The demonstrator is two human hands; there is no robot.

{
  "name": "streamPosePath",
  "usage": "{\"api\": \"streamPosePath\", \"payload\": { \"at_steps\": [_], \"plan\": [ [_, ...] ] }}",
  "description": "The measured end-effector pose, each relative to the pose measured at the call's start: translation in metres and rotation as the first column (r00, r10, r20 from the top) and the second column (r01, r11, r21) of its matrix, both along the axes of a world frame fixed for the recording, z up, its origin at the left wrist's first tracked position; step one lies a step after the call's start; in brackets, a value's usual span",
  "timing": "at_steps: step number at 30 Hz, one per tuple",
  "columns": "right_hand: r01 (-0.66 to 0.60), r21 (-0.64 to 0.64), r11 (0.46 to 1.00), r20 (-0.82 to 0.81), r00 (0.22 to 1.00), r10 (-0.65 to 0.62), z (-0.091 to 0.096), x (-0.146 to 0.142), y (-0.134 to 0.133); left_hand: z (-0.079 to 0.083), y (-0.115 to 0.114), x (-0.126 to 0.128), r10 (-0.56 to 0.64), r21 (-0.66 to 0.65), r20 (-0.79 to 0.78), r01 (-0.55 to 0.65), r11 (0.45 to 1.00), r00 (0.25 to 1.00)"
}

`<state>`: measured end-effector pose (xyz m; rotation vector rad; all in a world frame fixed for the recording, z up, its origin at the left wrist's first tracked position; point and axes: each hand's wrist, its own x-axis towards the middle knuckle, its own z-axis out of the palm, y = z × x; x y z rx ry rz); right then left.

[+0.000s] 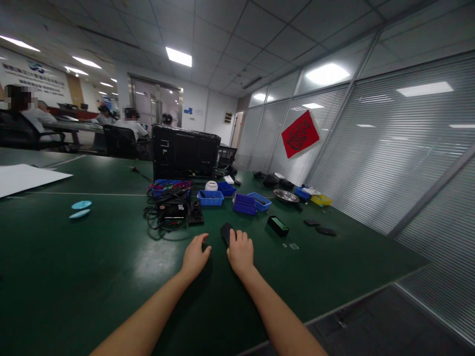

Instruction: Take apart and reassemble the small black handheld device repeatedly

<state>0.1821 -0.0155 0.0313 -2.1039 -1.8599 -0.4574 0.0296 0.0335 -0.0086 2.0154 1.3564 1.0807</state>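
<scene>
Both my hands rest on the dark green table (92, 267). My right hand (240, 253) has its fingers curled over a flat black slab-like object (226, 232) that sticks out past the fingertips. My left hand (195, 256) lies just to the left of it, fingers bent down against the tabletop, with nothing visible in it. A small black box with a green top (278, 225) sits to the right of my right hand. A black device wrapped in tangled cables (168, 212) lies beyond my left hand.
Several blue bins (210, 197) and a white ball (211, 186) stand in front of a black computer case (184, 151). A metal bowl (286, 197), a yellow tray (321, 200), flat black parts (325, 231) and two turquoise lids (80, 208) lie about. People sit at far desks; glass partition on the right.
</scene>
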Motion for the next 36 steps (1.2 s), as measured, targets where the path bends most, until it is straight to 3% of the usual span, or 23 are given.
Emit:
{"api": "streamPosePath", "payload": {
  "at_steps": [6,11,14,17,19,22,28,36],
  "plan": [
    [-0.126,0.023,0.992,0.063,0.99,0.125,0.0,-0.017,-0.005,-0.001,0.001,0.001,-0.001,0.019,-0.006,0.001,1.0,1.0],
    [-0.231,0.044,0.972,0.023,0.973,0.23,0.003,-0.021,-0.008,-0.001,0.001,0.0,-0.011,0.012,0.009,0.011,1.0,1.0],
    [-0.232,0.101,0.967,-0.092,0.966,0.241,0.004,-0.018,-0.007,-0.004,0.003,0.0,-0.017,0.011,0.015,0.017,1.0,1.0],
    [-0.129,0.163,0.978,-0.3,0.938,0.174,0.003,-0.006,0.0,-0.006,0.005,0.0,-0.015,0.017,0.016,0.015,1.0,1.0],
    [-0.072,0.149,0.986,-0.461,0.877,0.134,-0.001,0.004,0.006,-0.005,0.005,0.0,-0.016,0.016,0.012,0.016,1.0,1.0],
    [-0.11,0.07,0.991,-0.61,0.781,0.13,-0.009,0.011,0.013,0.0,0.003,0.0,-0.028,-0.013,-0.015,0.028,1.0,0.999],
    [-0.207,0.091,0.974,-0.628,0.747,0.217,-0.024,-0.002,0.016,0.007,-0.003,0.001,-0.118,-0.019,-0.051,0.117,0.993,0.992],
    [-0.278,0.122,0.953,-0.637,0.714,0.29,-0.024,-0.007,0.016,0.005,-0.002,0.003,-0.149,-0.038,-0.052,0.147,0.988,0.988]
  ]
}}
